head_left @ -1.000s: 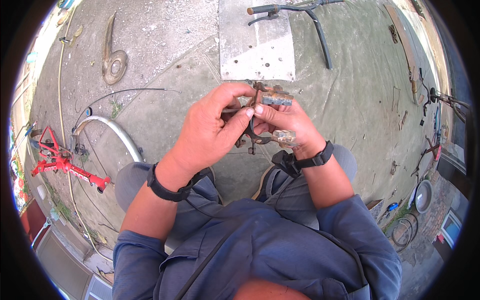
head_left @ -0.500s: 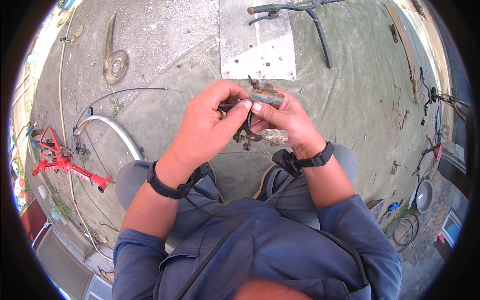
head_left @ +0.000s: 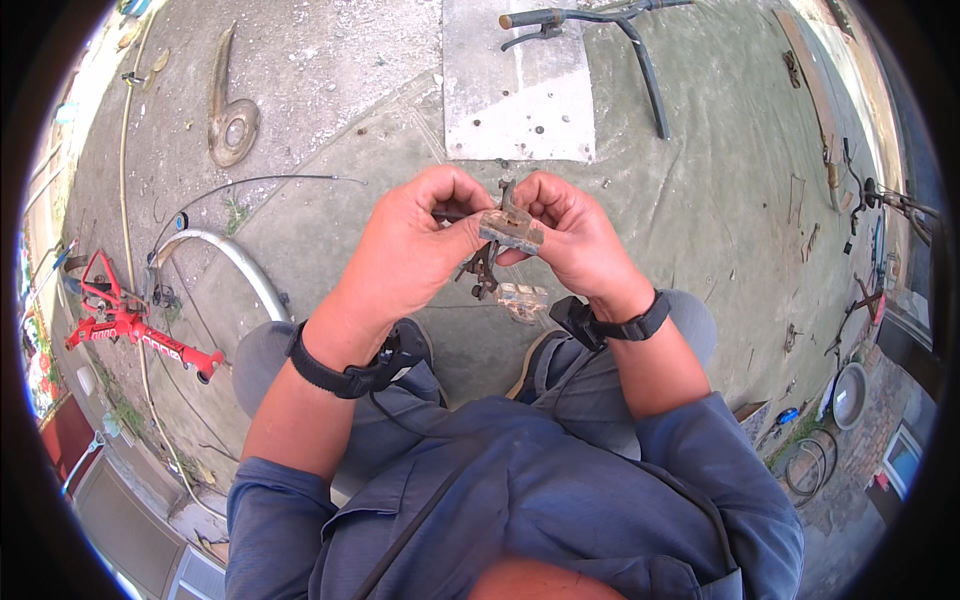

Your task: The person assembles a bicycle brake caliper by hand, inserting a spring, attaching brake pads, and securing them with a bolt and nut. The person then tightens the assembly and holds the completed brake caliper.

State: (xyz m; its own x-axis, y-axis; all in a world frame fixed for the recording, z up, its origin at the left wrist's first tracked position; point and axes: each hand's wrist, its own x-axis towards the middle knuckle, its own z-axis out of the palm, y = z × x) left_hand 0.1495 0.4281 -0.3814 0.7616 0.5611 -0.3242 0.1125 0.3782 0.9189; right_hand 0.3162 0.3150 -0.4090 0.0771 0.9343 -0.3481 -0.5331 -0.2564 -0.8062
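Note:
A worn bicycle brake caliper (head_left: 486, 268) with dark arms is held up between my hands, above the ground and in front of my knees. Its upper rusty brake pad (head_left: 512, 234) lies between my thumbs, and the lower brake pad (head_left: 522, 297) hangs below them. My left hand (head_left: 405, 245) is closed, pinching the caliper's left side between thumb and bent fingers. My right hand (head_left: 585, 245) is closed too, with thumb and fingers on the pad's right end. The fingertips behind the caliper are partly hidden.
A black handlebar (head_left: 640, 60) lies at the far right of a pale board (head_left: 515, 130). To the left are a red bicycle frame (head_left: 140, 335), a curved silver mudguard (head_left: 235, 255) and a black cable (head_left: 260, 180). A grey bowl (head_left: 850, 395) stands at the right.
The caliper has turned in my hands, and its pads have shifted down and to the left. My right fingers have re-gripped higher, around the upper pad.

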